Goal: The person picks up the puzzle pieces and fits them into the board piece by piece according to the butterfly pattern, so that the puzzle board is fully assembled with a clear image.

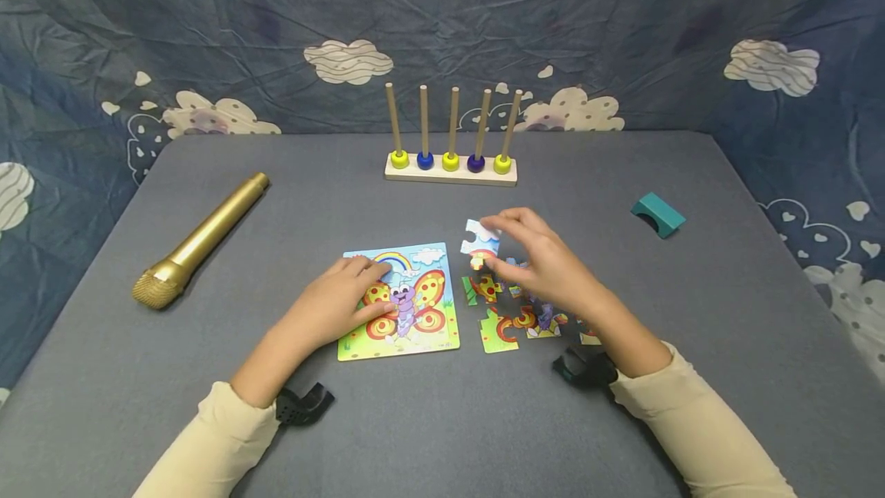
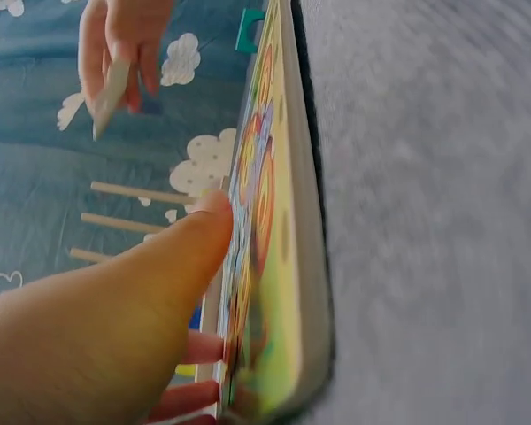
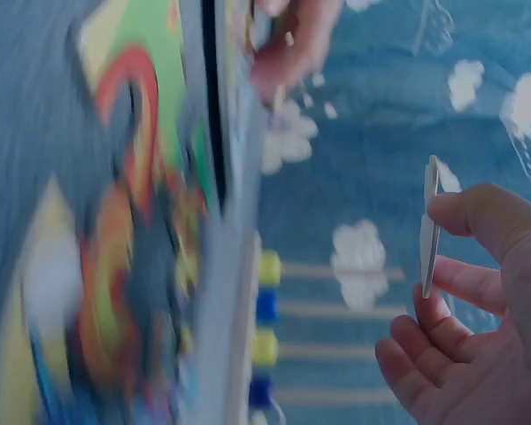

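My left hand (image 1: 342, 300) rests on the left side of a square butterfly puzzle board (image 1: 442, 333), its fingers spread over the picture. In the left wrist view the thumb (image 2: 208, 226) lies along the board's face. My right hand (image 1: 542, 256) pinches a jigsaw piece (image 1: 475, 243) with blue sky, white cloud and a bit of orange between thumb and fingers. This piece is raised above the table, and the right wrist view shows it edge-on as a thin puzzle piece (image 3: 431, 226). Under the right hand lie several loose jigsaw pieces (image 1: 498, 331), some partly hidden by it.
A wooden peg stand (image 1: 451, 174) with yellow and blue beads stands behind the board. On the left lies a gold microphone (image 1: 207, 233); a teal arch block (image 1: 659, 215) is at the right. A cloud-patterned cloth (image 1: 263, 37) hangs behind the grey table (image 1: 429, 436).
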A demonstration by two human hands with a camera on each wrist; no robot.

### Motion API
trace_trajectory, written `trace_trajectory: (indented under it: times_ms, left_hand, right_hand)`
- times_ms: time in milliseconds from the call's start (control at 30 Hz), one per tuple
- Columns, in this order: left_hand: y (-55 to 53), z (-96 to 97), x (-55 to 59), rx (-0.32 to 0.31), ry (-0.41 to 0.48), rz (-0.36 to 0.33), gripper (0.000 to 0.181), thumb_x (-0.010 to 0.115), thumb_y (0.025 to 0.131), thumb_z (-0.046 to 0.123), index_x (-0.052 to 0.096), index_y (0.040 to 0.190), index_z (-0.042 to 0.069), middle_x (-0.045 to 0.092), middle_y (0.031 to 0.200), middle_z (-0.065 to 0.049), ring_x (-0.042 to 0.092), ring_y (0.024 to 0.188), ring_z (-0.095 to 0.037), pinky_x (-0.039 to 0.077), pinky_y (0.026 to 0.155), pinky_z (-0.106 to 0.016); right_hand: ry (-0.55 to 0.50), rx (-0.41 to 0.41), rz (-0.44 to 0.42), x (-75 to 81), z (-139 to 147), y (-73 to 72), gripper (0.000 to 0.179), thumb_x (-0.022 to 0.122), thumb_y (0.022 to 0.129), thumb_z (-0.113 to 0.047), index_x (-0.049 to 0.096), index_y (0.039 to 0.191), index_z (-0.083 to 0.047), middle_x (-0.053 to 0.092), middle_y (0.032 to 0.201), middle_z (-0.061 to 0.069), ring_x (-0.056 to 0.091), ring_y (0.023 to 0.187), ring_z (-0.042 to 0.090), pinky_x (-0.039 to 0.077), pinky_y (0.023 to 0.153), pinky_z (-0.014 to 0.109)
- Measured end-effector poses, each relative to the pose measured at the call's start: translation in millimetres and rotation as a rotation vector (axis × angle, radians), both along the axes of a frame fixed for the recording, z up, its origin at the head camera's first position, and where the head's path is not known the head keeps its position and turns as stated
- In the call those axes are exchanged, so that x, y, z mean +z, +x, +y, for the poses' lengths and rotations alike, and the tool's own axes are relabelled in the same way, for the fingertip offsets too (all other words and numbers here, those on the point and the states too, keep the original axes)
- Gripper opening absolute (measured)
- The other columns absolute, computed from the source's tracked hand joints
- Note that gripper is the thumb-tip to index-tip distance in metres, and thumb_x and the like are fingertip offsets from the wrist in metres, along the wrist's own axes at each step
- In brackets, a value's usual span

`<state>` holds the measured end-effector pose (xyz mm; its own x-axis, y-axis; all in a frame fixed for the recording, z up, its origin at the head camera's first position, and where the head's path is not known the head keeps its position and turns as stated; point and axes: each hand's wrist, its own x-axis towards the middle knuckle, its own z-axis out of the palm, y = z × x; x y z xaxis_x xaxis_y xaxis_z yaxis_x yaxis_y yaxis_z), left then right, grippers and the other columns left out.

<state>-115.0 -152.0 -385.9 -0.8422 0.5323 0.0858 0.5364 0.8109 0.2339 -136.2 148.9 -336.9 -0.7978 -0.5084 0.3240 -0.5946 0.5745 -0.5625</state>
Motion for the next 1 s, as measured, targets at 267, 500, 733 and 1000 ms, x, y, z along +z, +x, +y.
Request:
trace_trajectory:
  times_ms: [267,500,733,1000]
  left_hand:
    - [-1.7,6.6,-1.6,-0.028,-0.117,0.034,0.059,0.049,0.081,0.061,0.046,0.132,0.032,0.047,0.108,-0.013,0.043,0.099,-0.033,0.038,0.081,-0.045]
    - [-2.0,7.5,-1.4,-0.033,-0.110,0.087,0.058,0.049,0.081,0.061,0.050,0.130,0.029,0.046,0.117,-0.012,0.042,0.106,-0.030,0.031,0.091,-0.046]
    - [-3.1,9.6,-4.3,-0.074,-0.025,0.006,0.061,0.049,0.084,0.057,0.048,0.131,0.017,0.041,0.135,-0.005,0.035,0.122,-0.028,0.019,0.102,-0.047]
    - [-2.4,11.8,-7.7,-0.085,-0.050,0.011,0.060,0.047,0.084,0.058,0.042,0.136,0.026,0.039,0.136,-0.003,0.033,0.123,-0.028,0.017,0.102,-0.050]
  right_hand:
    - [0.108,0.096,-0.100,-26.5,-39,-11.2,0.042,0.063,0.085,-0.021,0.054,0.123,-0.008,0.046,0.117,0.009,0.042,0.109,0.021,0.038,0.090,0.039]
    - [0.151,0.126,-0.142,-43.0,-53,-20.7,0.042,0.065,0.083,-0.018,0.055,0.122,-0.006,0.049,0.115,0.009,0.042,0.108,0.022,0.039,0.090,0.038]
    - [0.186,0.122,-0.163,-49.7,-59,-26.9,0.041,0.065,0.083,-0.019,0.057,0.122,-0.007,0.050,0.115,0.009,0.042,0.109,0.025,0.036,0.092,0.040]
    - [0.216,0.112,-0.180,-46.7,-64,-30.6,0.039,0.065,0.083,-0.019,0.058,0.120,-0.008,0.051,0.115,0.009,0.043,0.106,0.025,0.035,0.091,0.041]
